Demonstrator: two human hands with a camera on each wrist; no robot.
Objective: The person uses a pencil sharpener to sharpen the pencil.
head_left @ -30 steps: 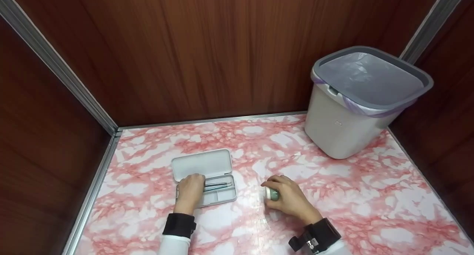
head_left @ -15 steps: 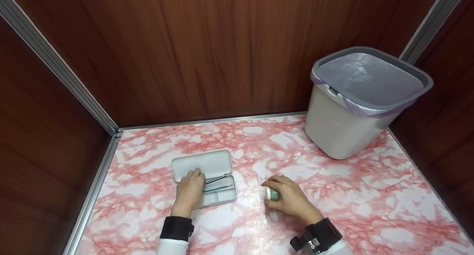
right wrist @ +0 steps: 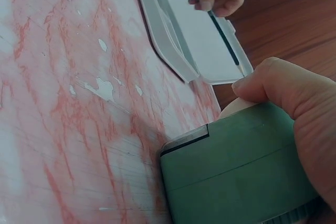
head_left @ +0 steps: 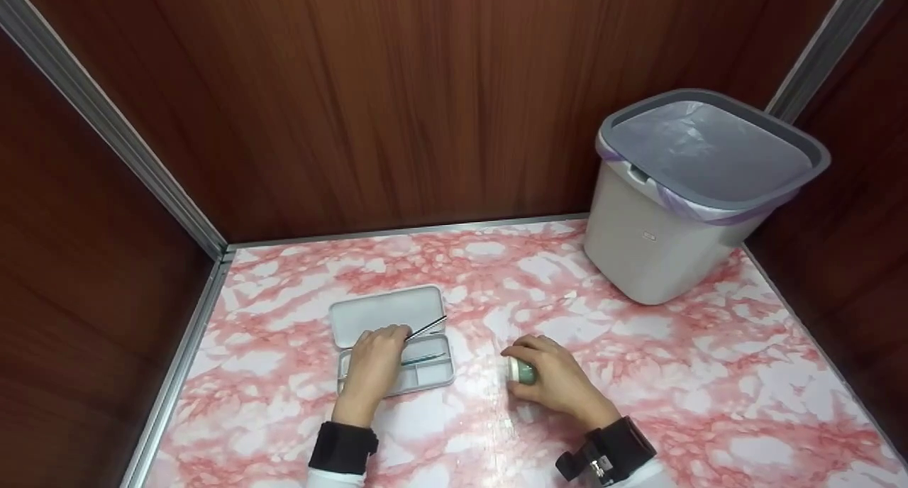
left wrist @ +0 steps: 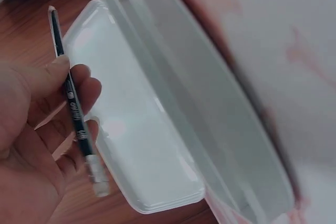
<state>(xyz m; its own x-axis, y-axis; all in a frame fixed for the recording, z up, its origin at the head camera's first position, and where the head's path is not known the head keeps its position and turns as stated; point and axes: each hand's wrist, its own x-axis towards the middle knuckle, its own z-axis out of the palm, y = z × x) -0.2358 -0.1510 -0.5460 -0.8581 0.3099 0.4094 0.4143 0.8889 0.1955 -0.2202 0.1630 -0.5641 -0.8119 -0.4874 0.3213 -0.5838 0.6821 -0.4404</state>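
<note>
A dark pencil (head_left: 428, 327) with a white eraser end is pinched between thumb and fingers of my left hand (head_left: 376, 364), tilted above the open pencil case (head_left: 434, 376). The left wrist view shows lettering along the pencil (left wrist: 79, 124). Another pencil (head_left: 425, 359) lies in the case's upper compartment. To the right, my right hand (head_left: 560, 378) grips a small green and white pencil sharpener (head_left: 523, 372) that rests on the table. In the right wrist view the thumb lies along the sharpener (right wrist: 231, 166), whose corner has a dark-edged window. Its far side is hidden by the hand.
The case's lid (head_left: 386, 312) lies folded back behind it. A grey bin (head_left: 638, 247) with a bag lining stands at the back right of the marbled table (head_left: 496, 275). Brown wood panels (head_left: 397, 105) enclose the back and both sides.
My left hand has taken one of two pencils from the case and raised it, shifting slightly right. The right hand and the sharpener have stayed in place.
</note>
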